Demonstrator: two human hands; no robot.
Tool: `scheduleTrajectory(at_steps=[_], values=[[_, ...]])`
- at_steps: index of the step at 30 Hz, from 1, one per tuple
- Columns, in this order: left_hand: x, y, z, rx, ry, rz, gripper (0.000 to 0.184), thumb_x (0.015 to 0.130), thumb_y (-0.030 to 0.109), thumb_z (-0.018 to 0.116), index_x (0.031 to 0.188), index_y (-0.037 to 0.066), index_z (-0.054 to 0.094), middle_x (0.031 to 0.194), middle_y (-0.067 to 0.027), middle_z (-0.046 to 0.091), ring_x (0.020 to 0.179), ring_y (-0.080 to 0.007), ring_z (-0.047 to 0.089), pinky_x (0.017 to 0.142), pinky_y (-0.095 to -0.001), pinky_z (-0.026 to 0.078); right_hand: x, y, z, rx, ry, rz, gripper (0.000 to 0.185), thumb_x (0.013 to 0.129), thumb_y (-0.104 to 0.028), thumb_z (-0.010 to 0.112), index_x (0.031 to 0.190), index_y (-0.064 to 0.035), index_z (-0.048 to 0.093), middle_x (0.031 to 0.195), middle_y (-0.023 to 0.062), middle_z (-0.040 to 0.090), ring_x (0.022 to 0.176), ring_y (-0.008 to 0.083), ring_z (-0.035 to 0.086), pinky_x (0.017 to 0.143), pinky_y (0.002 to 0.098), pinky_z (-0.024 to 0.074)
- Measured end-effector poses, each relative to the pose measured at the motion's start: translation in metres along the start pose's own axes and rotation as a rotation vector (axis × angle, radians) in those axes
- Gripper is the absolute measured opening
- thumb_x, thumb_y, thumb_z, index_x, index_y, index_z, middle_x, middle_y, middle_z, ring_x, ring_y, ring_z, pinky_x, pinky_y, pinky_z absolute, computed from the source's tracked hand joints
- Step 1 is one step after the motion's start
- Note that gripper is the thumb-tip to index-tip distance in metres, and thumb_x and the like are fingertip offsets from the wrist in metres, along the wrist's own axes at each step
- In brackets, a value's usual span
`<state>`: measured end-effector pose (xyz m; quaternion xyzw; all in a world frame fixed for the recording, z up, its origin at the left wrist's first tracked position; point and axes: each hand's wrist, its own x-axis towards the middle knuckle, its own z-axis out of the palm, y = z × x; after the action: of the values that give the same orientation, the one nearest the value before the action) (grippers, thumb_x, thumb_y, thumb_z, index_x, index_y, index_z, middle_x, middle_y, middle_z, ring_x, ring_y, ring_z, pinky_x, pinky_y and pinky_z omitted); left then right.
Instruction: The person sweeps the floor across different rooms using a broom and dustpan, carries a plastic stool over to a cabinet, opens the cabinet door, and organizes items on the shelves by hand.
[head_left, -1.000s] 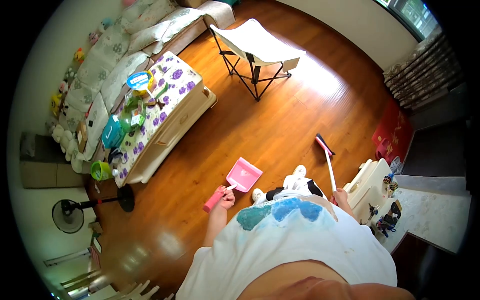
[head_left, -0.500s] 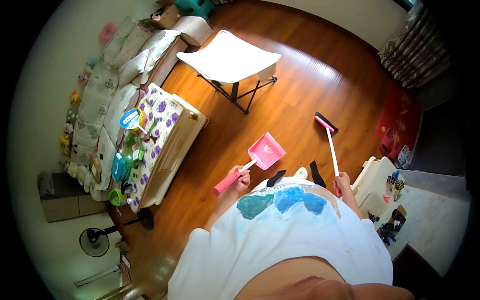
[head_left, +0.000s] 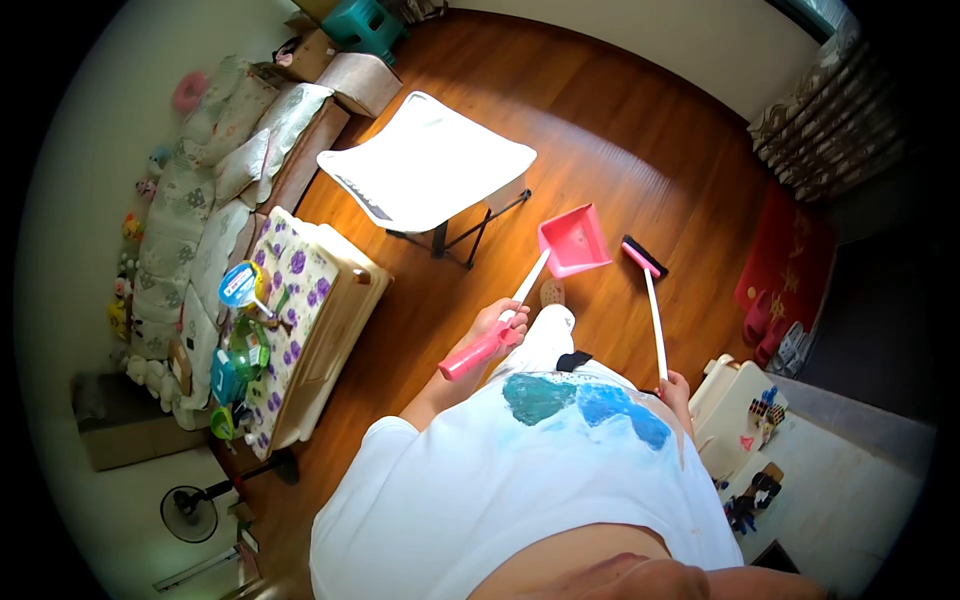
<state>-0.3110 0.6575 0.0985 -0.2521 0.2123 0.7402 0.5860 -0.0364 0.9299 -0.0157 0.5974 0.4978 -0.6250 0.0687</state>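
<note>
My left hand [head_left: 500, 325] is wrapped round the handle of a pink dustpan [head_left: 575, 241], whose pan hangs forward of it, above one of my feet. A pink grip sticks out behind that hand. On the right, my right hand [head_left: 675, 389] holds the lower end of the white handle of a small broom [head_left: 645, 256]. The broom's pink head with dark bristles points forward, just right of the dustpan, and the two do not touch. Whether the bristles touch the floor I cannot tell.
A white folding stool [head_left: 425, 165] stands ahead to the left, beyond a low table [head_left: 335, 345] with a flowered cover. Further left are a sofa [head_left: 165, 290] and a fan [head_left: 189, 513]. At the right are a cream cabinet [head_left: 722, 405], a red mat [head_left: 785, 250] and slippers.
The dustpan has moved forward and to the right, closer to the broom head. My view has shifted, and the stool appears lower and further left. Both hands keep their hold.
</note>
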Motion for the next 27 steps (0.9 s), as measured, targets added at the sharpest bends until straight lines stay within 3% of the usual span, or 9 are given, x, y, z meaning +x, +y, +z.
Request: scheduleTrajectory(at_steps=[5, 11, 12, 16, 20, 22, 24, 25, 27], values=[[0.064, 0.075, 0.058, 0.181, 0.051, 0.093, 0.02, 0.08, 0.018, 0.035, 0.079, 0.0, 0.044, 0.049, -0.0027, 0.038, 0.038, -0.0113, 0.033, 0.035, -0.0219, 0.028, 0.036, -0.055, 0.008, -0.057, -0.015, -0.093, 0.023, 0.077, -0.004, 0.043, 0.1, -0.007, 0.045, 0.053, 0.0053, 0.046, 0.037, 0.0095, 0.041, 0.031, 0.0211, 0.0339], [0.117, 0.171, 0.107, -0.083, -0.074, -0.083, 0.022, 0.078, 0.018, 0.038, 0.08, -0.003, 0.043, 0.049, 0.0005, 0.037, 0.038, -0.0093, 0.03, 0.036, -0.0214, 0.028, 0.072, -0.146, 0.031, -0.155, 0.016, -0.04, 0.019, 0.077, -0.005, 0.042, 0.096, -0.0058, 0.047, 0.053, 0.0054, 0.046, 0.037, 0.0089, 0.041, 0.031, 0.0204, 0.0337], [0.126, 0.183, 0.111, -0.11, -0.153, -0.138, 0.02, 0.076, 0.022, 0.039, 0.063, 0.009, 0.036, 0.049, 0.0008, 0.038, 0.038, -0.0091, 0.033, 0.036, -0.0214, 0.031, 0.081, -0.157, 0.034, -0.236, 0.002, -0.105, 0.019, 0.077, -0.005, 0.042, 0.095, -0.006, 0.047, 0.053, 0.0055, 0.046, 0.037, 0.0089, 0.041, 0.031, 0.0202, 0.0336], [0.162, 0.209, 0.126, -0.147, -0.118, -0.112, 0.021, 0.076, 0.022, 0.04, 0.06, 0.01, 0.035, 0.049, 0.0014, 0.037, 0.037, -0.0092, 0.03, 0.036, -0.0216, 0.029, 0.101, -0.216, 0.04, -0.164, 0.102, 0.094, 0.021, 0.076, -0.005, 0.043, 0.096, -0.0073, 0.046, 0.053, 0.006, 0.047, 0.037, 0.01, 0.042, 0.03, 0.0215, 0.0338], [0.207, 0.226, 0.134, -0.198, -0.119, -0.079, 0.022, 0.076, 0.022, 0.038, 0.058, 0.01, 0.036, 0.047, 0.0021, 0.035, 0.035, -0.0088, 0.027, 0.036, -0.0212, 0.027, 0.155, -0.255, 0.022, -0.227, 0.058, -0.048, 0.02, 0.076, -0.006, 0.044, 0.096, -0.0073, 0.046, 0.052, 0.0069, 0.047, 0.034, 0.0106, 0.04, 0.029, 0.0226, 0.0326], [0.224, 0.236, 0.149, -0.205, -0.076, -0.038, 0.022, 0.077, 0.021, 0.037, 0.058, 0.01, 0.036, 0.046, 0.0024, 0.034, 0.033, -0.0082, 0.026, 0.035, -0.0213, 0.026, 0.187, -0.287, 0.015, -0.278, 0.041, -0.067, 0.022, 0.076, -0.006, 0.045, 0.098, -0.0068, 0.045, 0.051, 0.0073, 0.047, 0.033, 0.0114, 0.04, 0.028, 0.0232, 0.0325], [0.232, 0.243, 0.172, -0.193, -0.102, 0.055, 0.022, 0.077, 0.019, 0.039, 0.076, -0.003, 0.041, 0.048, 0.0013, 0.035, 0.036, -0.0081, 0.026, 0.038, -0.0198, 0.025, 0.214, -0.321, 0.011, -0.375, 0.047, -0.145, 0.023, 0.076, -0.006, 0.045, 0.099, -0.0064, 0.045, 0.051, 0.0076, 0.047, 0.033, 0.0122, 0.041, 0.028, 0.0241, 0.0328], [0.237, 0.25, 0.176, -0.23, -0.061, 0.024, 0.014, 0.078, 0.02, 0.037, 0.071, 0.008, 0.039, 0.046, 0.0016, 0.033, 0.034, -0.0086, 0.028, 0.036, -0.0208, 0.026, 0.224, -0.333, 0.01, -0.394, 0.039, -0.15, 0.023, 0.076, -0.006, 0.045, 0.099, -0.0061, 0.045, 0.051, 0.0078, 0.047, 0.033, 0.0126, 0.041, 0.028, 0.0246, 0.0331], [0.253, 0.256, 0.187, -0.244, -0.027, 0.053, 0.013, 0.078, 0.019, 0.037, 0.078, 0.006, 0.039, 0.047, 0.0012, 0.033, 0.034, -0.0087, 0.028, 0.036, -0.0207, 0.027, 0.237, -0.367, 0.012, -0.416, 0.02, -0.16, 0.024, 0.076, -0.006, 0.045, 0.1, -0.0055, 0.045, 0.051, 0.0083, 0.047, 0.033, 0.0134, 0.041, 0.029, 0.0256, 0.0336]])
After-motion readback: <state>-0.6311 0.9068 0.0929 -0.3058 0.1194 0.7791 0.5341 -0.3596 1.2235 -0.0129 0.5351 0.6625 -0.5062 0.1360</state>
